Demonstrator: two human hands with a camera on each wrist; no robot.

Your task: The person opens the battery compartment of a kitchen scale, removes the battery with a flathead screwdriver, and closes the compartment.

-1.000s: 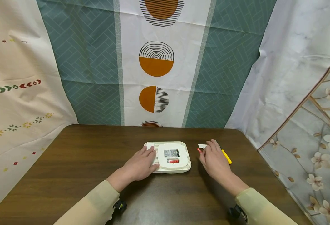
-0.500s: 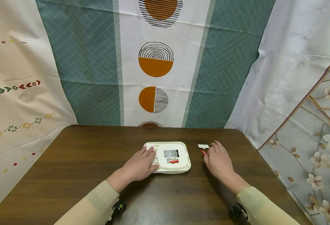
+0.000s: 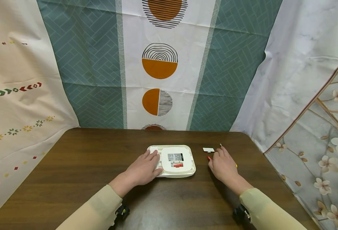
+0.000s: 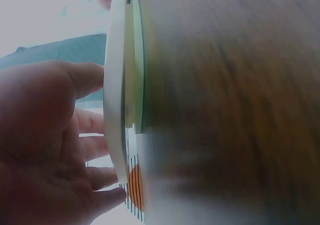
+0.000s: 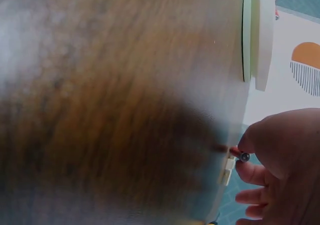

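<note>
A flat white device (image 3: 186,169) lies underside up on the table, with a printed label and a red battery (image 3: 177,164) in its small compartment. My left hand (image 3: 144,167) rests on its left side. In the left wrist view, straight fingers touch the edge of the device (image 4: 114,100). To the right of the device, my right hand (image 3: 223,164) pinches a second red battery (image 5: 234,151) between thumb and forefinger, close over the table; its silver end faces the right wrist camera. Just beyond these fingertips lies a small white battery cover (image 3: 208,149).
A yellow-handled screwdriver (image 3: 236,165) lies mostly hidden beneath my right hand, its metal tip poking out past the fingers. The brown wooden table (image 3: 99,153) ends at a patterned cloth (image 3: 163,105) behind and hanging cloths at both sides.
My right hand has shifted slightly right and toward me, and the battery has moved with it. The white battery cover now shows fully. My left hand and the device have stayed in place.
</note>
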